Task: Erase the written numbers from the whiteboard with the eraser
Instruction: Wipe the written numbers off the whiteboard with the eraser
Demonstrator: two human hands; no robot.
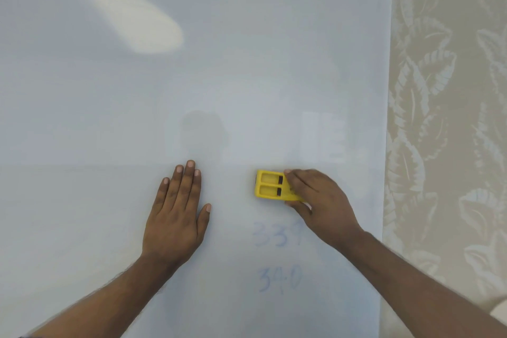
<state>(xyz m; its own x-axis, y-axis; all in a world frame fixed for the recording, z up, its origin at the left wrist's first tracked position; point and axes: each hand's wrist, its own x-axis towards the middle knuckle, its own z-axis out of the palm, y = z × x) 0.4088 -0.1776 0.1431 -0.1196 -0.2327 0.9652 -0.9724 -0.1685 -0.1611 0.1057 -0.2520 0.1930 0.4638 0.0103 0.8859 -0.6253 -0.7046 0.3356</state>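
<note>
A large whiteboard (192,77) fills most of the view. My right hand (321,200) grips a yellow eraser (270,184) and holds it against the board. Just below the eraser, faint blue numbers reading about "339" (274,234) are written, and a second faint number "340" (279,279) sits lower down. My left hand (178,214) lies flat on the board to the left of the numbers, fingers together and holding nothing.
The whiteboard's right edge (385,173) meets a beige wall with a leaf pattern (444,118). A bright glare patch (137,22) lies on the board's upper left.
</note>
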